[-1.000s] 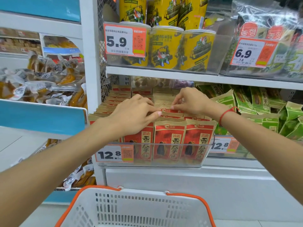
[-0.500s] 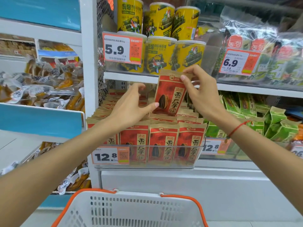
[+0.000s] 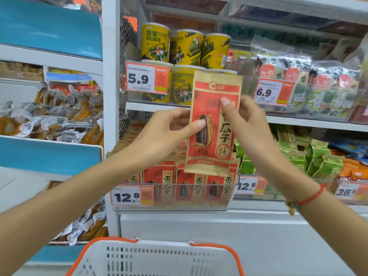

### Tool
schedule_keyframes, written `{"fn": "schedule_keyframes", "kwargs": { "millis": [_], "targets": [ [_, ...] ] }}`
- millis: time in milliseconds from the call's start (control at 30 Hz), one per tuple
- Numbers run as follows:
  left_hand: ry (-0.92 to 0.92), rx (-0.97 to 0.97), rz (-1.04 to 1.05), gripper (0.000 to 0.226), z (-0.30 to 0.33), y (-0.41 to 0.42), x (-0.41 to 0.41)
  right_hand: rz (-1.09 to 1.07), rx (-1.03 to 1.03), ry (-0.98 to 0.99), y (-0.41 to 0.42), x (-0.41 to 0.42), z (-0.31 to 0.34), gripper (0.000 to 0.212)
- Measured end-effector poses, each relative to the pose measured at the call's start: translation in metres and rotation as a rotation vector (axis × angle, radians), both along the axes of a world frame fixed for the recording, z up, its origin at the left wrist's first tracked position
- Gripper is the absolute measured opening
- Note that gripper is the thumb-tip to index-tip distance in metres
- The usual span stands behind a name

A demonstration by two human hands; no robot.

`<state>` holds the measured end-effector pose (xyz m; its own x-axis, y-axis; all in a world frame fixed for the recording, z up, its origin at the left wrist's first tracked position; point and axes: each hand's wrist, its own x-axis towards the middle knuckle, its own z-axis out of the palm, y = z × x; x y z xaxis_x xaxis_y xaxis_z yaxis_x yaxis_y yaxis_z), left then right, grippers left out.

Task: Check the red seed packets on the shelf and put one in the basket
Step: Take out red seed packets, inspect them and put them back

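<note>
A red and tan seed packet (image 3: 214, 110) with a sunflower seed picture is held upright in front of the shelves. My left hand (image 3: 169, 132) pinches its left edge, thumb on the front. My right hand (image 3: 245, 120) grips its right edge, thumb on the front near the top. More red seed packets (image 3: 189, 188) stand in rows in a clear bin (image 3: 173, 207) on the shelf below. The white basket (image 3: 155, 257) with orange handles sits at the bottom of the view, under my hands.
Yellow cans (image 3: 186, 48) fill the shelf above, behind a 5.9 price tag (image 3: 146, 78). Green packets (image 3: 310, 156) lie to the right, bagged snacks (image 3: 59, 120) on the left rack. A white upright post (image 3: 110, 96) divides the racks.
The packet left the row on the shelf and rose in my right hand. My left hand then took its left edge. The packet now sits closer to me and upright.
</note>
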<state>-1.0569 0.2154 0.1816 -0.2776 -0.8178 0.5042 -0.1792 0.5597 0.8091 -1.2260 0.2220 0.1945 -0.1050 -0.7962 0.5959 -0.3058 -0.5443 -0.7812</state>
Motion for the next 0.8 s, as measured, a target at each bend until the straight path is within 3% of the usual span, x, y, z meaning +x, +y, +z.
{"fn": "schedule_keyframes", "kwargs": {
  "millis": [133, 367, 567, 733, 800],
  "targets": [
    [-0.024, 0.235, -0.038, 0.016, -0.036, 0.021, 0.006, 0.141, 0.219, -0.107, 0.018, 0.005, -0.049, 0.024],
    [-0.060, 0.461, -0.051, 0.031, -0.099, 0.028, 0.024, 0.279, 0.519, 0.062, 0.025, 0.006, -0.109, 0.037],
    [-0.098, 0.548, -0.065, 0.028, -0.116, 0.020, 0.026, 0.050, 0.383, -0.103, 0.017, 0.012, -0.123, 0.013],
    [-0.040, 0.610, -0.048, 0.020, -0.133, 0.026, 0.029, 0.010, 0.432, -0.054, 0.013, 0.021, -0.144, 0.013],
    [0.001, 0.635, -0.037, 0.021, -0.138, 0.031, 0.032, 0.068, 0.459, -0.014, 0.014, 0.024, -0.150, 0.022]
  ]
}}
